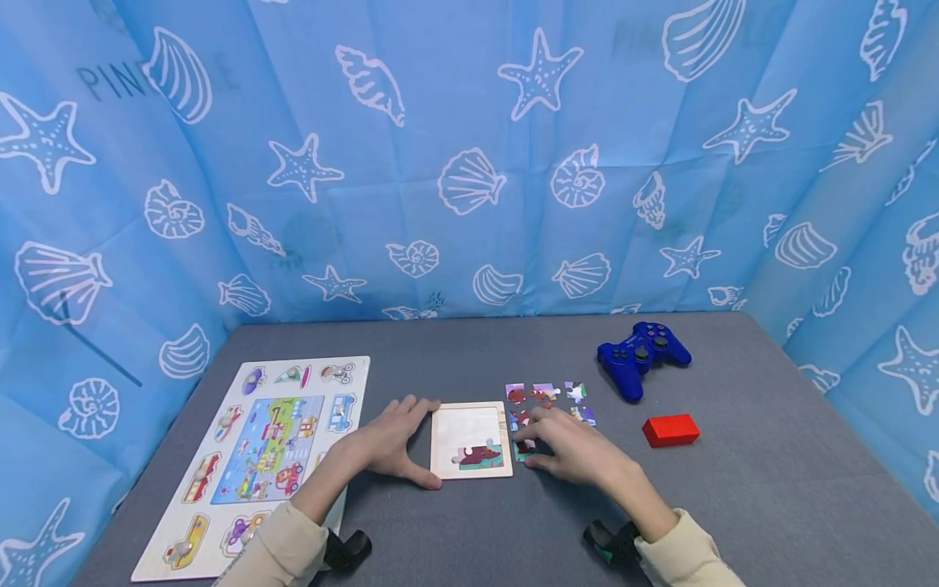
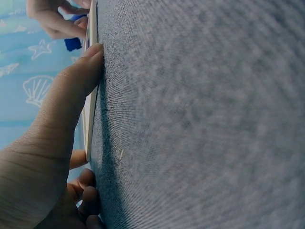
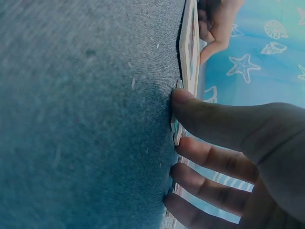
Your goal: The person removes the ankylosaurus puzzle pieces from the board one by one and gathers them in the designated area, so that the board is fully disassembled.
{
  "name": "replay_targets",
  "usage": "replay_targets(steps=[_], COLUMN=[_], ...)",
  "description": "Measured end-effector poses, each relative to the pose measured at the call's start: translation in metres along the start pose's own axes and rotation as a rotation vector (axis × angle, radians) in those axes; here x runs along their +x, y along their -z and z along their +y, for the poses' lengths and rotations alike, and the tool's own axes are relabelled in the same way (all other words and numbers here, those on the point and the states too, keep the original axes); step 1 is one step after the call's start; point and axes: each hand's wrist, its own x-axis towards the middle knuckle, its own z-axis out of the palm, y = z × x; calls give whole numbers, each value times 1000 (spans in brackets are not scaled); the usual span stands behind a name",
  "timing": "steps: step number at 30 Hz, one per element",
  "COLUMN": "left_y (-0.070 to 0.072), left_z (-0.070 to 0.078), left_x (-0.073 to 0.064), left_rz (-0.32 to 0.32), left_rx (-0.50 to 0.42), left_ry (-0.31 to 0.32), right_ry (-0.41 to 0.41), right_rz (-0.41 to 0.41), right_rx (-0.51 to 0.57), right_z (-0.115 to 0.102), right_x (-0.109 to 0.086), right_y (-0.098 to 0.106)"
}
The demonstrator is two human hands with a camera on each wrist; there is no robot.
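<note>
A small square wooden puzzle tray (image 1: 473,476) lies flat on the table, with joined dark red and green pieces (image 1: 480,456) in its lower right part. At its left side my left hand (image 1: 396,440) spreads out, the thumb touching the lower left corner and the index finger the upper left one. Just right of the tray, my right hand (image 1: 568,447) pinches a flat puzzle piece (image 3: 176,125) between thumb and index finger, close to the tabletop. The other right fingertips rest near loose puzzle pieces (image 1: 545,391), partly hidden under that hand.
A large peg puzzle board (image 1: 156,564) with vehicle shapes lies at the left, partly under the left forearm. To the right are a blue game controller (image 1: 623,379) and a red block (image 1: 671,430). A blue seashell-print curtain (image 1: 469,244) hangs behind the grey table.
</note>
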Motion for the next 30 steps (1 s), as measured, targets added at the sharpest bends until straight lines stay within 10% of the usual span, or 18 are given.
replay_targets(steps=[30], left_y=[-1], left_z=[-1], left_x=[0], left_rz=[-12], left_rx=[-4], left_ry=[6], right_ry=[115], right_rz=[19], right_rx=[9], right_z=[-45], right_x=[25], right_y=[-4])
